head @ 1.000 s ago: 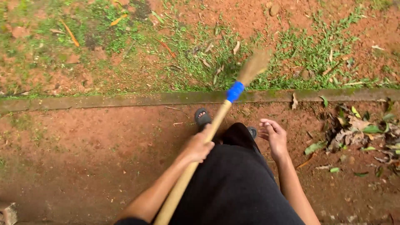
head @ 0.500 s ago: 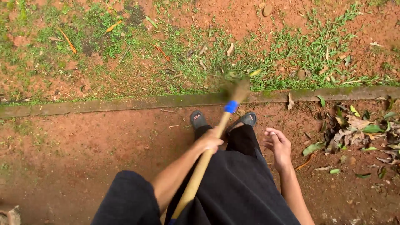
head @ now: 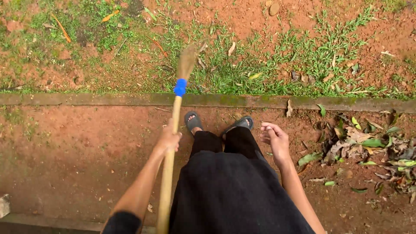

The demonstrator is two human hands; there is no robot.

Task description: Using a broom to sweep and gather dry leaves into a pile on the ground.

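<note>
Head view: left hand (head: 168, 141) wrapped tight round the broom (head: 173, 130), bristles out ahead over the grass (head: 260, 73), mid-sweep by the look. Right hand (head: 275, 141) loose, half-curled, holding nothing. Next stroke likely needs dragging toward the leaves (head: 368, 147) off its right.

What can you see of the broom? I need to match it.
The broom has a long pale wooden stick, a blue band near the far end and a blurred tan brush head over the grass. It slants away from the person, and the left hand grips the stick midway.
</note>
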